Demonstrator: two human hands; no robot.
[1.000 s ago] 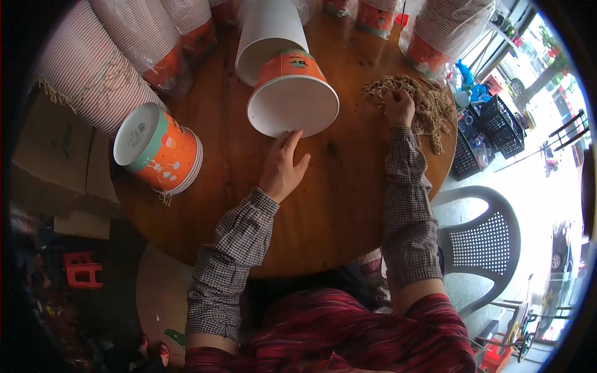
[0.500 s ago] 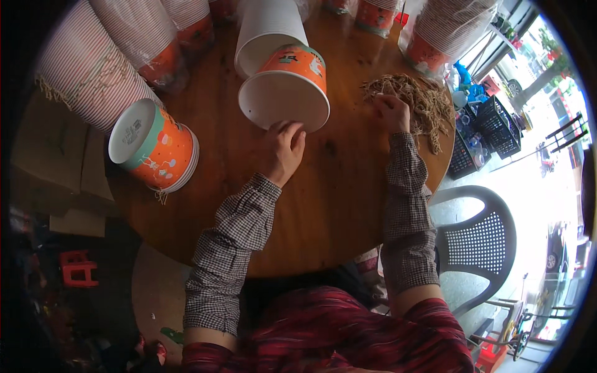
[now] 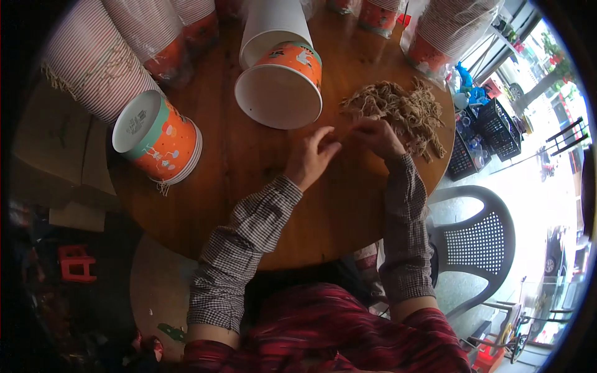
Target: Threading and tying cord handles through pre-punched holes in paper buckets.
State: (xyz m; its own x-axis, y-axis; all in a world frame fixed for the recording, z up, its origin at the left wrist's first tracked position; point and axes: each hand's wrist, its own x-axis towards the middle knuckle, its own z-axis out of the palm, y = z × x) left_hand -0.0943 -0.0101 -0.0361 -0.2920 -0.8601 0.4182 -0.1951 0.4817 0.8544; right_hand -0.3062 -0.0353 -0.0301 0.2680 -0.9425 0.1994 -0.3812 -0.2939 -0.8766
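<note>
My left hand (image 3: pixel 309 160) is over the middle of the table, thumb and forefinger apart, with nothing visible in it. Close by on its right, my right hand (image 3: pixel 380 138) has its fingertips pinched together. What they pinch is too small to make out; a thin strand may run toward the left hand. Just beyond the right hand lies a loose heap of brown twine pieces (image 3: pixel 404 109). An orange paper bucket (image 3: pixel 298 59) lies on its side past my left hand, its white mouth facing me, touching neither hand.
Behind that bucket lies a white stack of nested buckets (image 3: pixel 277 28). At the left, a short orange-and-green stack (image 3: pixel 166 143) rests tilted beside tall nested stacks (image 3: pixel 99 62). Wrapped stacks (image 3: pixel 441 37) line the far edge. A grey chair (image 3: pixel 476 242) stands right of the round wooden table (image 3: pixel 249 230).
My right hand has drawn back from the twine heap toward the left. My left hand has moved off the bucket's rim, right and nearer me, and the two hands are now close together.
</note>
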